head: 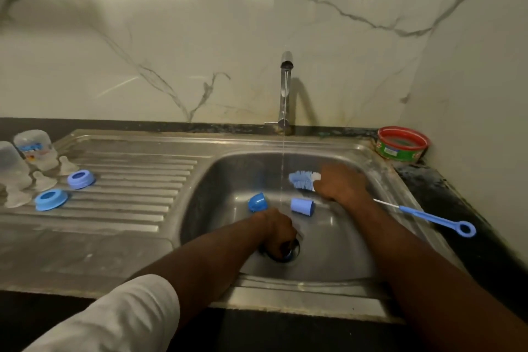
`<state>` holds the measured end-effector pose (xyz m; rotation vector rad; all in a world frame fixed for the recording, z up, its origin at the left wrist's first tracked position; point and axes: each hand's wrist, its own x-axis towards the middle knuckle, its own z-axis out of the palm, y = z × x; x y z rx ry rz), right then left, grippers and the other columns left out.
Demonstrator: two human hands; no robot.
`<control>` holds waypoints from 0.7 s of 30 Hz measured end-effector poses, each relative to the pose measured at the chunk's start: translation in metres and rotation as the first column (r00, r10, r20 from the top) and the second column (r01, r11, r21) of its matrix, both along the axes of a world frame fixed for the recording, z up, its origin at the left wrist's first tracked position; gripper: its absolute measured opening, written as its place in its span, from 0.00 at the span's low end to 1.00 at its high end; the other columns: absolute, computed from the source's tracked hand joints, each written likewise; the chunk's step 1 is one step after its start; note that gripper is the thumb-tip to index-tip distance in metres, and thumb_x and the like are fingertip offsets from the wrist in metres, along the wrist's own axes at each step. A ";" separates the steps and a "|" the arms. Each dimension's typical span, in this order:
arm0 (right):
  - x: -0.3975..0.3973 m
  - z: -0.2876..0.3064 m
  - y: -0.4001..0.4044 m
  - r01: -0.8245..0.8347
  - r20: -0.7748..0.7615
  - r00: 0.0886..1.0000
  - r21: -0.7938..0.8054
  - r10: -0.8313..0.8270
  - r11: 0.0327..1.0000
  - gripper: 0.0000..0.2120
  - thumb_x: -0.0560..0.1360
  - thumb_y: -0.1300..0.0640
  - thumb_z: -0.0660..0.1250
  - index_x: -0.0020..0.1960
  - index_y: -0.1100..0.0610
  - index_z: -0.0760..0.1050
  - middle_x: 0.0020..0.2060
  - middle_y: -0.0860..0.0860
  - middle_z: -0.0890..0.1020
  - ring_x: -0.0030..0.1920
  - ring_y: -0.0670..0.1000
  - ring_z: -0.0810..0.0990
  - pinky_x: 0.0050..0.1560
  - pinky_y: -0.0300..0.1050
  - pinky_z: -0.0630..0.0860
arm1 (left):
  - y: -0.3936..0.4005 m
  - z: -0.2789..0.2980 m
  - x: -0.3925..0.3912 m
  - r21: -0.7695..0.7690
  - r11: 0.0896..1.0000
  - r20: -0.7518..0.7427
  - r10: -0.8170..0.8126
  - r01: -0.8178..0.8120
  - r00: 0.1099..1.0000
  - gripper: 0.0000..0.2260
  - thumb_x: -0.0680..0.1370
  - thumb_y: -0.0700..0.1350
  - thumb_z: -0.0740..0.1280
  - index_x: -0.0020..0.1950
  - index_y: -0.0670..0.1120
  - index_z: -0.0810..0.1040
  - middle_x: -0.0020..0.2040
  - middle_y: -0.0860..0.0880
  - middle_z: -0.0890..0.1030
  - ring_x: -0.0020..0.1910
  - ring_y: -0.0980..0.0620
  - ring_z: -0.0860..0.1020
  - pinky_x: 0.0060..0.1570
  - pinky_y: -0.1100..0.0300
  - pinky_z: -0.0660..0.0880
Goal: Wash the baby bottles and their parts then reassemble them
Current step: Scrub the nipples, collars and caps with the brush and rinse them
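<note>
Nearest me is my left sleeve (120,320), and past it my left hand (275,233) reaches down to the drain (294,250) at the near side of the basin (337,243). Its fingers curl over something dark there; the blur hides what, so I cannot tell whether they hold a part or just the drain fitting.

My right hand (341,183) sits further back and right, fingers closed round the brush (303,180). Its bristle head points left toward the water stream (283,168), long axis running roughly left to right.

Two caps lie loose on the basin floor between my hands. The darker cap (257,202) is just beyond my left knuckles, and the paler cap (302,205) lies on its side just below the bristles. I judge my right hand nearer the paler one, my left nearer the darker.

On the drainboard (128,208), well off to the left, I count two upturned bottles (34,148), two blue rings (81,179), and what look like three teats (43,180). One thin brush (428,216) rests on the right rim, and one red tub (403,144) stands in the corner
</note>
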<state>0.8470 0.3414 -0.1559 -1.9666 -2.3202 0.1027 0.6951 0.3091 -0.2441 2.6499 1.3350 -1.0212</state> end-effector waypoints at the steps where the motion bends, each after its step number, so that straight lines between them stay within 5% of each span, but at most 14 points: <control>1: 0.000 0.000 -0.001 0.006 -0.007 1.000 -0.003 -0.006 1.000 0.16 0.79 0.48 0.63 0.64 0.53 0.77 0.62 0.54 0.80 0.59 0.57 0.79 0.51 0.50 0.73 | 0.000 -0.001 0.000 -0.007 1.000 -0.002 -0.010 0.010 1.000 0.18 0.80 0.58 0.64 0.60 0.47 0.81 0.56 0.45 0.82 0.52 0.46 0.79 0.48 0.54 0.73; 4: 0.002 0.002 -0.001 0.038 -0.054 0.998 0.016 -0.038 0.999 0.15 0.78 0.48 0.62 0.61 0.52 0.78 0.60 0.53 0.81 0.57 0.56 0.80 0.49 0.48 0.73 | 0.001 0.003 0.000 -0.005 1.000 0.038 -0.004 0.005 0.999 0.15 0.80 0.56 0.66 0.59 0.49 0.82 0.56 0.45 0.82 0.53 0.44 0.80 0.48 0.55 0.73; 7: 0.007 0.009 -0.001 0.098 -0.088 0.992 0.086 -0.090 0.991 0.15 0.78 0.50 0.63 0.62 0.52 0.79 0.59 0.53 0.81 0.57 0.57 0.81 0.47 0.47 0.69 | 0.009 0.014 -0.013 0.056 0.977 0.340 0.175 -0.205 0.924 0.15 0.80 0.59 0.64 0.58 0.50 0.82 0.55 0.46 0.83 0.54 0.44 0.80 0.53 0.52 0.77; 11: 0.010 0.012 0.000 0.144 -0.161 0.980 0.155 -0.118 0.977 0.16 0.79 0.48 0.62 0.63 0.53 0.77 0.59 0.55 0.81 0.57 0.58 0.81 0.48 0.49 0.71 | 0.028 0.046 -0.029 -0.007 0.792 0.871 0.304 -0.611 0.385 0.18 0.84 0.54 0.58 0.49 0.43 0.81 0.50 0.40 0.83 0.51 0.44 0.80 0.48 0.59 0.69; 14: 0.009 0.011 -0.001 0.139 -0.196 0.975 0.157 -0.107 0.978 0.15 0.80 0.47 0.61 0.62 0.53 0.78 0.58 0.54 0.82 0.56 0.57 0.81 0.51 0.50 0.75 | 0.045 0.072 -0.027 -0.066 0.640 0.954 0.265 -0.765 0.140 0.12 0.85 0.44 0.60 0.59 0.38 0.79 0.59 0.37 0.80 0.56 0.41 0.77 0.52 0.61 0.68; 16: 0.010 0.010 -0.002 0.133 -0.194 0.976 0.159 -0.101 0.978 0.15 0.80 0.48 0.61 0.62 0.53 0.78 0.58 0.54 0.82 0.56 0.57 0.81 0.52 0.50 0.76 | 0.059 0.080 -0.025 -0.021 0.631 0.978 0.173 -0.776 0.114 0.13 0.83 0.42 0.64 0.65 0.37 0.77 0.58 0.40 0.79 0.57 0.43 0.77 0.52 0.70 0.69; 18: 0.011 0.010 -0.003 0.129 -0.183 0.978 0.176 -0.097 0.976 0.15 0.80 0.48 0.61 0.62 0.53 0.77 0.58 0.54 0.81 0.57 0.56 0.81 0.51 0.49 0.75 | 0.066 0.093 -0.021 0.005 0.628 0.996 0.066 -0.779 0.059 0.11 0.84 0.42 0.62 0.58 0.37 0.81 0.48 0.45 0.79 0.49 0.49 0.77 0.41 0.77 0.68; 21: 0.008 0.009 -0.005 0.118 -0.177 0.981 0.206 -0.082 0.971 0.14 0.80 0.48 0.62 0.61 0.52 0.77 0.57 0.53 0.82 0.55 0.56 0.82 0.49 0.49 0.75 | 0.075 0.098 -0.024 0.229 0.710 0.967 -0.084 -0.666 0.242 0.10 0.82 0.47 0.67 0.49 0.43 0.83 0.45 0.47 0.83 0.43 0.51 0.79 0.41 0.70 0.66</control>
